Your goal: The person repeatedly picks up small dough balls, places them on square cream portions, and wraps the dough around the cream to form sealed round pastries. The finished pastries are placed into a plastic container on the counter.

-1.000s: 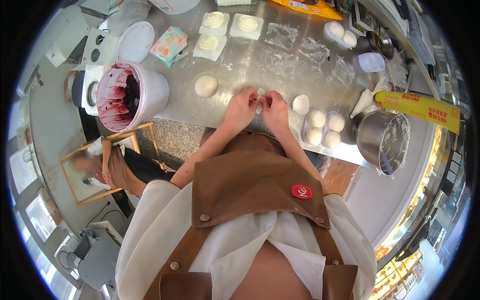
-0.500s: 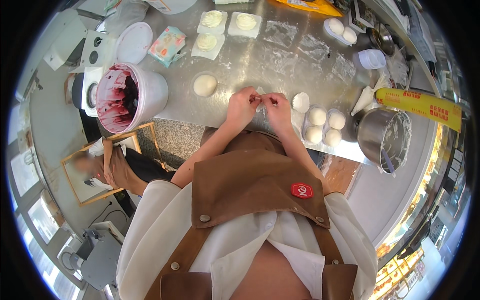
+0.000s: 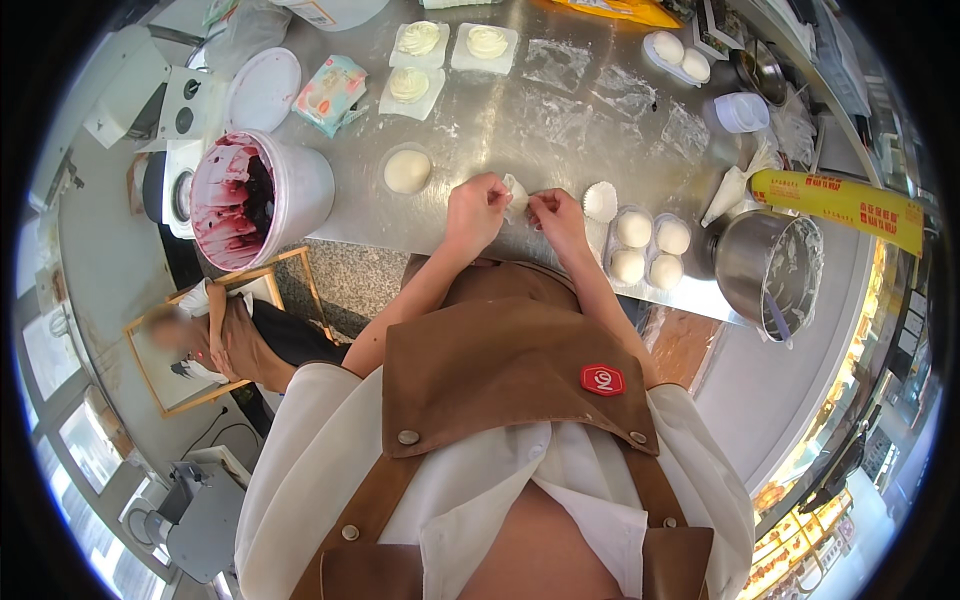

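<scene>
Just beyond my apron, a small white dough wrapper [image 3: 515, 197], gathered up around its middle, is between my two hands. My left hand [image 3: 476, 212] is closed, pinching the wrapper's left side between thumb and fingers. Closed in a pinch too, my right hand [image 3: 559, 220] is at its right edge; the fingertips partly hide the contact. Right of that hand stands a fluted white paper cup [image 3: 600, 201]. Beside the cup, smooth white dough balls [image 3: 634, 228] sit in clear plastic trays. A single round dough ball [image 3: 408, 171] rests on the steel table left of my hands.
Farther off lie square wrappers topped with piped cream [image 3: 486, 42]. At left stands a tub stained with dark red filling [image 3: 316, 190], near a tissue pack [image 3: 331, 94]. To the right are a piping bag [image 3: 733, 192] and a metal bowl [image 3: 735, 262]. Another person [image 3: 245, 335] is at left.
My fingertips, which met over the wrapper, have moved apart. More of the white wrapper now shows between them, and the right hand has shifted slightly right.
</scene>
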Demonstrator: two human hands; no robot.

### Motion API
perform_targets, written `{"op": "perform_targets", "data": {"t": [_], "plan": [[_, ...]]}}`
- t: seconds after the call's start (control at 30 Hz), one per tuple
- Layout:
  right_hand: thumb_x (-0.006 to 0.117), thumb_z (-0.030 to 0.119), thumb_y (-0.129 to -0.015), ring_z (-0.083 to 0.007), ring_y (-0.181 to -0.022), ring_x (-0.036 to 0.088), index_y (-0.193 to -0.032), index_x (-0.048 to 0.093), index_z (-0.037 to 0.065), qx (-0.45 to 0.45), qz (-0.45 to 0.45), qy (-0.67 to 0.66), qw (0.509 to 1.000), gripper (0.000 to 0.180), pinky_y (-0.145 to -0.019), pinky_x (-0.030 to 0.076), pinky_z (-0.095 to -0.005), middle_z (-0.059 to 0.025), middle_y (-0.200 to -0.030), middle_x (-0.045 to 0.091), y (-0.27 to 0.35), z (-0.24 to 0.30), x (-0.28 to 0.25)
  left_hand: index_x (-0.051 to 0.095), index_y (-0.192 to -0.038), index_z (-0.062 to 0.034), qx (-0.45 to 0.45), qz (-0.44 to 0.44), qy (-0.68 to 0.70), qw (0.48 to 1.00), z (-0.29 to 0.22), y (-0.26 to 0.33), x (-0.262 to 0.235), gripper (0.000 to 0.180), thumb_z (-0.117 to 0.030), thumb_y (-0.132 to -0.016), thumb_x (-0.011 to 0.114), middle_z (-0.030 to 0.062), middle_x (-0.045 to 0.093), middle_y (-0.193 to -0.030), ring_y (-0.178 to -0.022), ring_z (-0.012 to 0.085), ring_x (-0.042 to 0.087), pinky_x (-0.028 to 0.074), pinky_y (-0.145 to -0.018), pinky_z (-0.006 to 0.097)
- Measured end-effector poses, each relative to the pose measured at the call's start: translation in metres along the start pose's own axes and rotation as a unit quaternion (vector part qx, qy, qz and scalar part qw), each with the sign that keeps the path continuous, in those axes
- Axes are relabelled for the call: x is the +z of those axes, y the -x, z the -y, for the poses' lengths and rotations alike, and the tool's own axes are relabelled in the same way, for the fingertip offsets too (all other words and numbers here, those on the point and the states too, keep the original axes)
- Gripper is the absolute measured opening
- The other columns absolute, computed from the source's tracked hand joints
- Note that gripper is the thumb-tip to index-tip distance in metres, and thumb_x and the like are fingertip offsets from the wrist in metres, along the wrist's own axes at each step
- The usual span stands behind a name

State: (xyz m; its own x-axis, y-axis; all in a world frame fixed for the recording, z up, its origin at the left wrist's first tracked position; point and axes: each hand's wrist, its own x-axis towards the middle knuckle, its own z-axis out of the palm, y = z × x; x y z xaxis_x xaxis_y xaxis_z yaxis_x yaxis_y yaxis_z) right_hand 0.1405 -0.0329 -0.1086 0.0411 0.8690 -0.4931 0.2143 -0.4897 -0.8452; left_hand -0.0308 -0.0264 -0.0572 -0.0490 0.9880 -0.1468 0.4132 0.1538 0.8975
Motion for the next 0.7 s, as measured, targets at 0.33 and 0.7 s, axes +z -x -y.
{"op": "perform_targets", "data": {"t": [0.33, 0.7], "plan": [[0.063, 0.011, -0.084, -0.0357, -0.072, 0.067, -0.082, 0.057, 0.001, -0.13, -0.126, 0.224, 0.958, 0.011, -0.064, 0.052, -0.0425, -0.0188, -0.074, 0.066, 0.024, 0.047, 0.005, 0.06, -0.079, -0.003, 0.051, -0.052, -0.084, 0.994, -0.008, 0.001, -0.013, 0.008, -0.001, -0.078, 0.068, 0.0152, 0.064, -0.078, -0.069, 0.0334, 0.064, 0.05, -0.062, 0.041], [0.06, 0.01, -0.092, -0.0077, -0.064, 0.053, -0.095, 0.067, 0.001, 0.059, 0.046, -0.157, 0.985, 0.012, -0.058, 0.043, -0.0223, -0.002, -0.078, 0.065, 0.026, 0.053, 0.018, 0.06, -0.082, -0.0027, 0.096, -0.005, -0.018, 0.995, -0.011, 0.002, -0.008, 0.009, 0.003, -0.077, 0.065, 0.0143, 0.063, -0.08, -0.069, 0.0299, 0.065, 0.051, -0.06, 0.037]]}}
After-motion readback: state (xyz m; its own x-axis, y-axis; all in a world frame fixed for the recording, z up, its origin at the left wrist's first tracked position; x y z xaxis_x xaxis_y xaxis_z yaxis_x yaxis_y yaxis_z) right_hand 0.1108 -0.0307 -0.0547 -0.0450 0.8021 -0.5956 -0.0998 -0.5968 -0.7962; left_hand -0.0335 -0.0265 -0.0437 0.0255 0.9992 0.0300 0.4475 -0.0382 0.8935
